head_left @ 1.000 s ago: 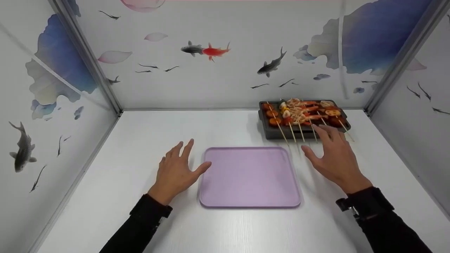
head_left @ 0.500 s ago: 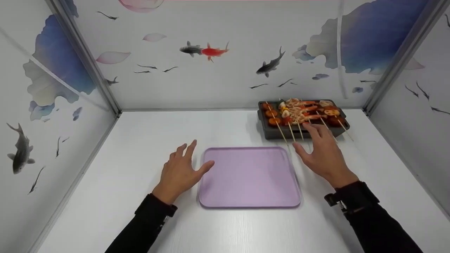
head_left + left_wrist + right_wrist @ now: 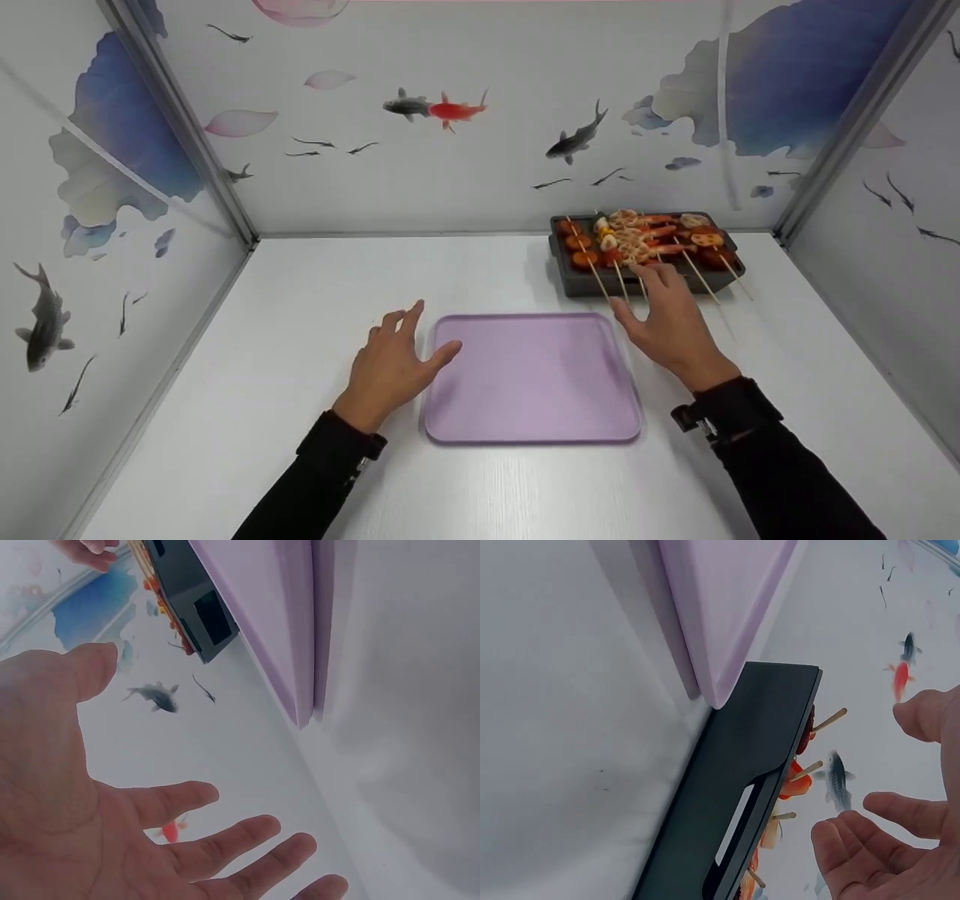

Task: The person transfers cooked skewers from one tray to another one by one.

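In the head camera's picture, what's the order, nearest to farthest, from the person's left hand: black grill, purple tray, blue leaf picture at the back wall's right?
1. Purple tray: just right of the left hand.
2. Black grill: farther back, to the right.
3. Blue leaf picture: on the back wall, upper right.

Soft glare on white table (image 3: 514, 491)

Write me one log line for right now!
left hand: open, by purple tray; right hand: open, near skewers; skewers: on grill
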Demonstrator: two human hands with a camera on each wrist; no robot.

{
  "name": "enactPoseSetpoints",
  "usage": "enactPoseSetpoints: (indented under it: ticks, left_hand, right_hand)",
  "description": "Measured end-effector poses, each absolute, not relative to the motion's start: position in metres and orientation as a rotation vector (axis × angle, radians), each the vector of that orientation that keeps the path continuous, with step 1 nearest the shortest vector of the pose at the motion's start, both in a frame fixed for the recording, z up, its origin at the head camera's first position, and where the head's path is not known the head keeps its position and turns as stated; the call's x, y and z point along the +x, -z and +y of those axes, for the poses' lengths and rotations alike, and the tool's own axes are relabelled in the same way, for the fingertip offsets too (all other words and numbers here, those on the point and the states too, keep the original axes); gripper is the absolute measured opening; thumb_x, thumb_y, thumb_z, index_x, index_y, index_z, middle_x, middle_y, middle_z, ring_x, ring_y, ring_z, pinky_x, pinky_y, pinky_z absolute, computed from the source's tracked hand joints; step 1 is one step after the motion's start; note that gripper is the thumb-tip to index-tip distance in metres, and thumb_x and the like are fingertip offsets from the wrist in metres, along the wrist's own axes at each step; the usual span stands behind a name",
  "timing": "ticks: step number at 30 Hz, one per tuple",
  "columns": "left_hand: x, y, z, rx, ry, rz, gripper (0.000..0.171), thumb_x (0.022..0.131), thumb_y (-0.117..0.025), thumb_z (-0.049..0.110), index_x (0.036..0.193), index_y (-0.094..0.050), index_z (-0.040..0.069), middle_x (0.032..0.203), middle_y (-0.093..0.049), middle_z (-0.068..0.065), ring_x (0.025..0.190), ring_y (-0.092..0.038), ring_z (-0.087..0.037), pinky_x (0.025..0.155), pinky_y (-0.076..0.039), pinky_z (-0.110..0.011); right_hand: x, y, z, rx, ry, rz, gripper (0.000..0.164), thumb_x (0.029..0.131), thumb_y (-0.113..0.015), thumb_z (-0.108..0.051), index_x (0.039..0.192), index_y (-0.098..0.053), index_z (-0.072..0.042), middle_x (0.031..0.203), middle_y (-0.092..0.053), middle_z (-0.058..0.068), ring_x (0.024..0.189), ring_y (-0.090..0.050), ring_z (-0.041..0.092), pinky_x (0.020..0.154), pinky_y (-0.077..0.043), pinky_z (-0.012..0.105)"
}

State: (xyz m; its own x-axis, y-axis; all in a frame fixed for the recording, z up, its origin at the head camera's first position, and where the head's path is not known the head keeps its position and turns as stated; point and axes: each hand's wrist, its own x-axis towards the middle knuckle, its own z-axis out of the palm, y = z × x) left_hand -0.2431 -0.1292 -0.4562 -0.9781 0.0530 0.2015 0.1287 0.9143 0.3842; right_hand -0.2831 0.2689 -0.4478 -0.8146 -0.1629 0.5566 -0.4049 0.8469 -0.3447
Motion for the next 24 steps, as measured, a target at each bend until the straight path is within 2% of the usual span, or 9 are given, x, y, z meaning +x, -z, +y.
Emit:
enactPoseSetpoints:
  ticks: [9, 15, 19, 24]
  left_hand:
    - [-0.245, 0.457, -0.124, -0.109, 0.634, -2.918, 0.093, 0.073, -0.041, 0.084, 0.147, -0.032, 0.030, 0.135, -0.047, -0.007, 0.115, -0.052, -0.029, 0.074, -0.052, -0.048]
    - [-0.246, 0.458, -0.121, -0.097, 0.663, -2.928, 0.092, 0.074, -0.045, 0.081, 0.146, -0.034, 0.025, 0.130, -0.050, -0.013, 0.113, -0.054, -0.032, 0.075, -0.053, -0.049]
    - [-0.248, 0.460, -0.119, -0.091, 0.679, -2.939, 0.090, 0.075, -0.050, 0.077, 0.146, -0.035, 0.023, 0.127, -0.050, -0.015, 0.111, -0.054, -0.031, 0.075, -0.053, -0.047]
    - [-0.249, 0.463, -0.118, -0.071, 0.679, -2.951, 0.087, 0.077, -0.055, 0.072, 0.145, -0.037, 0.020, 0.121, -0.052, -0.015, 0.104, -0.056, -0.029, 0.072, -0.053, -0.043]
  right_hand:
    - [-0.290, 0.451, 0.262, 0.427, -0.665, -2.500, 0.058, 0.085, -0.066, -0.038, 0.133, -0.050, -0.008, 0.119, -0.051, 0.015, 0.090, -0.055, 0.024, 0.075, -0.047, 0.041]
    - [-0.294, 0.454, 0.257, 0.416, -0.665, -2.494, 0.056, 0.085, -0.068, -0.035, 0.130, -0.053, -0.006, 0.109, -0.052, 0.013, 0.076, -0.048, 0.018, 0.066, -0.042, 0.035]
    - [-0.294, 0.454, 0.253, 0.413, -0.687, -2.502, 0.054, 0.085, -0.068, -0.032, 0.129, -0.054, -0.006, 0.106, -0.054, 0.014, 0.074, -0.046, 0.017, 0.064, -0.039, 0.033]
    - [-0.296, 0.453, 0.248, 0.406, -0.716, -2.505, 0.052, 0.084, -0.069, -0.030, 0.128, -0.055, -0.006, 0.104, -0.055, 0.015, 0.076, -0.052, 0.017, 0.066, -0.046, 0.033]
